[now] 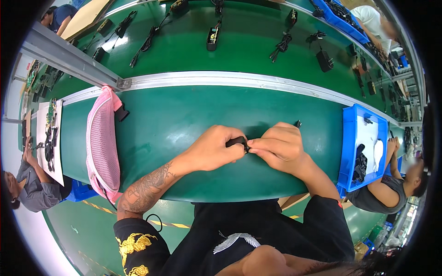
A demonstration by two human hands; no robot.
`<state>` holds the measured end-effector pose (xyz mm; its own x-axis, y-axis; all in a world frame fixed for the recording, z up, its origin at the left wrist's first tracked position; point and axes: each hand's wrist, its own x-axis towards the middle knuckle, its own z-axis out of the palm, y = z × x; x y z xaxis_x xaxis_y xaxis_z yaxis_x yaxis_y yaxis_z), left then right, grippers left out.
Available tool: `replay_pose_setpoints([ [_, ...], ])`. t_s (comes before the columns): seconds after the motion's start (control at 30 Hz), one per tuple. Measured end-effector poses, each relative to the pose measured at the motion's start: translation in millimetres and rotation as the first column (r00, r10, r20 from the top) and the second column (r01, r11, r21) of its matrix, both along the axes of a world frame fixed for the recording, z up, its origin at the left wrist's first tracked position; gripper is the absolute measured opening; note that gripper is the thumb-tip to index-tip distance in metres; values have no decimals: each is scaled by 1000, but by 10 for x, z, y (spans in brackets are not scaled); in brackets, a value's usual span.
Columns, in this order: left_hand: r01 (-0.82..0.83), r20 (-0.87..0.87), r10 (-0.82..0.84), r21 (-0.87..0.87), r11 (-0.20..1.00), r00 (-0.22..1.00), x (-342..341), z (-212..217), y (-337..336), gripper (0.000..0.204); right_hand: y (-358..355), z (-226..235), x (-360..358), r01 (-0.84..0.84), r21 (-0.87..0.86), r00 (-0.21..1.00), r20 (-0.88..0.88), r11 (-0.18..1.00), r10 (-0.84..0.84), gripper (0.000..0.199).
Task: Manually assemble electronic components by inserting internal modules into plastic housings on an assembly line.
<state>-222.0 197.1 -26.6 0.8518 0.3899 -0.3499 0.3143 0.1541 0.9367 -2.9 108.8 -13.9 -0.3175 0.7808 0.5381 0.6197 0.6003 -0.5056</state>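
Over the middle of the green bench, my left hand is closed round a small black plastic piece, perhaps a power adapter housing. Its far side is covered by my fingers. My right hand pinches at the piece's right end, thumb and forefinger together, the two hands almost touching. What the right fingertips hold there is dark and too small to name. Just beyond the right hand a small dark plug end shows; I cannot tell whether it joins the piece.
A pink mesh bag lies at the left. On the right stands a blue tray with black parts inside. Past a metal rail, a green conveyor carries adapters and coiled cables, including an opened adapter. Other people work around.
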Motion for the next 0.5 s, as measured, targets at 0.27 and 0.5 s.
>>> replay_pose_setpoints([
  [0.27,-26,41,25,25,999,999,9,-35,-20,23,32,-106,35,-6,-38,994,-106,999,2,20],
  [0.5,-45,79,32,163,986,996,12,64,-22,25,48,-91,60,12,-54,996,-89,998,-17,21],
])
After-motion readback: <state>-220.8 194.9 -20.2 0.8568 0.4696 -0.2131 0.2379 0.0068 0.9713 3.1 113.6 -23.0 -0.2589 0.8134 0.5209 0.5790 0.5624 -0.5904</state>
